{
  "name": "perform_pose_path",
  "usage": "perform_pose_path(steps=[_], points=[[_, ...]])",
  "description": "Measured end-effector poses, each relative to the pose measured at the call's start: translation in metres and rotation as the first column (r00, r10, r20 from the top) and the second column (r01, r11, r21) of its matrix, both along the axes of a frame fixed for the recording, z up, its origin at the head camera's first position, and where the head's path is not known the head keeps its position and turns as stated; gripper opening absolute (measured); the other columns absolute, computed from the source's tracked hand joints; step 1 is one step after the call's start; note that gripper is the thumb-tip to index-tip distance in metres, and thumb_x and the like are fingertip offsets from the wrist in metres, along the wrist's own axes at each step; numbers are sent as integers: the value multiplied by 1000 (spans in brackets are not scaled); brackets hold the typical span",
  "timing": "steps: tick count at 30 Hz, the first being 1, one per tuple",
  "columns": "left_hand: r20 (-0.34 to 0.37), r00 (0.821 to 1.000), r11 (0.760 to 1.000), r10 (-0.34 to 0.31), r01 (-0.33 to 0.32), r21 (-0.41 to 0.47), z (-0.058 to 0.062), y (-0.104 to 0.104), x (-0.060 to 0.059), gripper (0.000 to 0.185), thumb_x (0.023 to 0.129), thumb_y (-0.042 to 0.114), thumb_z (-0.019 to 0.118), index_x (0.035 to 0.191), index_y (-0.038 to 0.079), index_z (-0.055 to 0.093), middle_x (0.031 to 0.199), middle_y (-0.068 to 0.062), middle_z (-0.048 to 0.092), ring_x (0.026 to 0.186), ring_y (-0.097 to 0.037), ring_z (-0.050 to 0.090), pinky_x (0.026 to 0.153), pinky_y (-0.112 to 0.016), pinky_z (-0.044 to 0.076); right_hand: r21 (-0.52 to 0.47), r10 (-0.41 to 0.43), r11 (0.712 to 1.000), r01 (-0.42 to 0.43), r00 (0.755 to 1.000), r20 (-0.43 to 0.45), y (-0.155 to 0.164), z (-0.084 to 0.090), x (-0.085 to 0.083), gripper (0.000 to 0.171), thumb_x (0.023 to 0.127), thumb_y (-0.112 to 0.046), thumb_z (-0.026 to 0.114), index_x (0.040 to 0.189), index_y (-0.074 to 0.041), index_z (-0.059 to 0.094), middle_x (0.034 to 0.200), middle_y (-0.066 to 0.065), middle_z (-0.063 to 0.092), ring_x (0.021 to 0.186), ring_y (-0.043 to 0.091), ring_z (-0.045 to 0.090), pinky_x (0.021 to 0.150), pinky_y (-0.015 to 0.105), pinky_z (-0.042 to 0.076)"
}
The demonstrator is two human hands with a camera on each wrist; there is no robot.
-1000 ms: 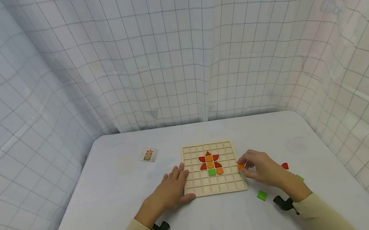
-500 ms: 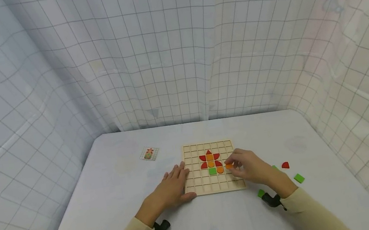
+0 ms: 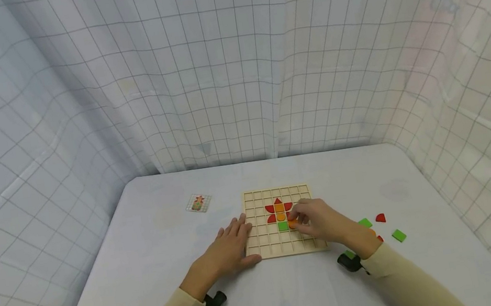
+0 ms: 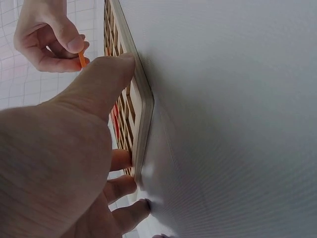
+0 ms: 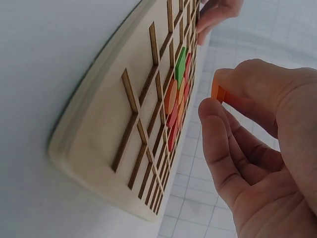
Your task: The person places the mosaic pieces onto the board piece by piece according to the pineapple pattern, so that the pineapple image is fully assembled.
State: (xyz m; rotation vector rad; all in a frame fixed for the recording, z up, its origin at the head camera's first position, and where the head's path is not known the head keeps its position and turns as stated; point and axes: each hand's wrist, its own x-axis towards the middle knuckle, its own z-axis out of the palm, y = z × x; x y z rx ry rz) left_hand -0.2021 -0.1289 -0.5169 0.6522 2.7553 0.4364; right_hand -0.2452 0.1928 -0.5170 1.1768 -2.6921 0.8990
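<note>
A wooden grid board (image 3: pixel 260 248) lies on the white table, with a flower of red pieces (image 3: pixel 277 203), orange pieces and a green square (image 3: pixel 282 226) in its cells. My right hand (image 3: pixel 297 220) hovers over the board just right of the flower and pinches a small orange piece (image 5: pixel 218 92) between thumb and forefinger. My left hand (image 3: pixel 238 234) rests flat on the table, its straight fingers and thumb (image 4: pixel 106 82) against the board's left near corner (image 4: pixel 143 116).
Loose green pieces (image 3: pixel 364 223) (image 3: pixel 398 235) and a red piece (image 3: pixel 380 218) lie on the table right of the board. A small pattern card (image 3: pixel 198 203) sits at the far left. Grid-patterned curtains enclose the table.
My right hand has carried the orange piece leftward from the board's right edge to a spot over the cells beside the flower. The left hand has stayed put.
</note>
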Motion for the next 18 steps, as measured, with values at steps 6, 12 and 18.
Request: perform_pose_path(steps=[6,12,18], points=[[-2,1000,1000,-9,9,6,0,-2,-1,92,109,54,81,173,0,43,193,-26,27,179,-49,32,140,-74,33,18,18,1000,-18,999,37,-12,1,-4,10,102,-6,90,112,-7,88,106,3,83,91,10,76,83,23,67],[-17,1000,1000,-7,7,-1,0,-2,-1,92,109,55,81,173,0,44,193,-25,27,178,-48,33,140,-73,34,18,46,999,-46,999,16,-23,2,-8,7,102,-7,91,108,-7,88,98,2,81,82,8,70,74,20,61],[-1,1000,1000,-8,8,3,2,-2,3,93,109,55,81,173,-1,44,193,-26,27,179,-48,33,140,-73,34,47,24,999,-25,999,32,-30,-1,-11,7,103,-10,91,109,-8,90,98,-1,81,81,1,61,72,18,56]])
